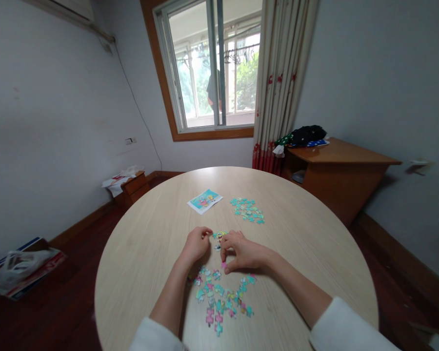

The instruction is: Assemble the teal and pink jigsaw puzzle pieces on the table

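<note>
My right hand (240,252) pinches a pink puzzle piece (224,265) between thumb and fingers, just above the table. My left hand (197,243) is closed, its fingers curled at the left edge of a small cluster of puzzle pieces (220,235) with yellow on them. What the left fingertips hold, if anything, is hidden. A whitish piece (217,247) lies between the two hands. Nearer to me, many loose puzzle pieces (219,290) in teal, pink and yellow are spread between my forearms.
A round wooden table (139,263) carries everything. Beyond my hands lie a printed picture (205,201) and a second group of teal pieces (247,209). A brown desk (344,156) with cloths (307,135) stands at right, a window (212,68) ahead, and a bagged box (22,268) at floor left.
</note>
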The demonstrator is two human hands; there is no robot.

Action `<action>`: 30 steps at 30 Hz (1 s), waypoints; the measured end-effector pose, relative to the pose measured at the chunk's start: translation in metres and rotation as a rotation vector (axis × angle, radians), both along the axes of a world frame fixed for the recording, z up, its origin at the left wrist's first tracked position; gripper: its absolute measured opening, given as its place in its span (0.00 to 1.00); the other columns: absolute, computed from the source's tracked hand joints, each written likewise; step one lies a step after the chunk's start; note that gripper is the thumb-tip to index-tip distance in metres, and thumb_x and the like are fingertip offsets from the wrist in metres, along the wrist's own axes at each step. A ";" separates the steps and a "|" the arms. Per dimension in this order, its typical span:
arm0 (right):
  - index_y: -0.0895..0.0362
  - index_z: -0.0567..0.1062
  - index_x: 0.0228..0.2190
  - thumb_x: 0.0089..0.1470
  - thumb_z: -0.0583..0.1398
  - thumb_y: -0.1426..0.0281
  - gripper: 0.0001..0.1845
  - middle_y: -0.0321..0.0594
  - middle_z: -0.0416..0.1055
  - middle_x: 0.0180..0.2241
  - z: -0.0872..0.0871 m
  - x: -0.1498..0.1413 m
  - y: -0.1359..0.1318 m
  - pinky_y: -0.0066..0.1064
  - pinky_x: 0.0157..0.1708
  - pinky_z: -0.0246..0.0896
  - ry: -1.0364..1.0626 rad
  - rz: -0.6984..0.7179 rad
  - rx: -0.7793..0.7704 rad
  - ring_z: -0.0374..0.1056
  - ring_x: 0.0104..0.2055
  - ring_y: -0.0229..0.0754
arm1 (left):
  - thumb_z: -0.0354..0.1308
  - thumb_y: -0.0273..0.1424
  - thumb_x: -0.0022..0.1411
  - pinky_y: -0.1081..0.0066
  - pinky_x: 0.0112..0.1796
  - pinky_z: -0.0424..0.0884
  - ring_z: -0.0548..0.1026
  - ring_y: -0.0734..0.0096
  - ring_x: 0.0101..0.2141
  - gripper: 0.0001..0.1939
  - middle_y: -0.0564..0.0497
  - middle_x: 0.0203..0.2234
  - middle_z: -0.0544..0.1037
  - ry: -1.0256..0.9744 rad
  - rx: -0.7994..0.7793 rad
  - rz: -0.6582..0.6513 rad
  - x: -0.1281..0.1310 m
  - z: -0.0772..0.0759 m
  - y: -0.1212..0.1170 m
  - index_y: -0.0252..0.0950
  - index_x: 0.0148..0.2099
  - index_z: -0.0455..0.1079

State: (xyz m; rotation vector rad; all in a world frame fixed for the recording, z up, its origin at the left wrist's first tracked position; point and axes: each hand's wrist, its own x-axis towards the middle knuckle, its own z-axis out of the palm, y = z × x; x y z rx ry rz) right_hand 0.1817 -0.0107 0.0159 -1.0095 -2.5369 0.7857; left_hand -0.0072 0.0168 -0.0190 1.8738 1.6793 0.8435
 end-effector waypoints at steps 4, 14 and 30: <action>0.55 0.79 0.28 0.37 0.72 0.65 0.13 0.38 0.71 0.34 -0.001 0.000 0.001 0.37 0.48 0.51 -0.006 -0.038 0.029 0.62 0.43 0.45 | 0.50 0.20 0.56 0.71 0.44 0.68 0.75 0.69 0.39 0.15 0.44 0.39 0.79 0.003 -0.002 0.000 0.000 0.001 -0.001 0.32 0.41 0.77; 0.56 0.79 0.27 0.38 0.71 0.66 0.11 0.36 0.69 0.29 0.002 -0.001 -0.001 0.33 0.44 0.52 -0.022 -0.083 0.001 0.62 0.39 0.42 | 0.50 0.21 0.57 0.72 0.45 0.68 0.75 0.69 0.40 0.15 0.44 0.40 0.79 0.020 -0.018 0.000 0.000 0.002 -0.002 0.32 0.41 0.76; 0.57 0.79 0.24 0.36 0.71 0.68 0.10 0.33 0.66 0.23 -0.003 -0.001 0.002 0.28 0.35 0.53 0.056 -0.096 -0.080 0.61 0.30 0.36 | 0.51 0.20 0.56 0.72 0.45 0.68 0.75 0.70 0.39 0.15 0.45 0.39 0.80 0.001 -0.006 -0.009 0.001 0.004 -0.003 0.32 0.40 0.76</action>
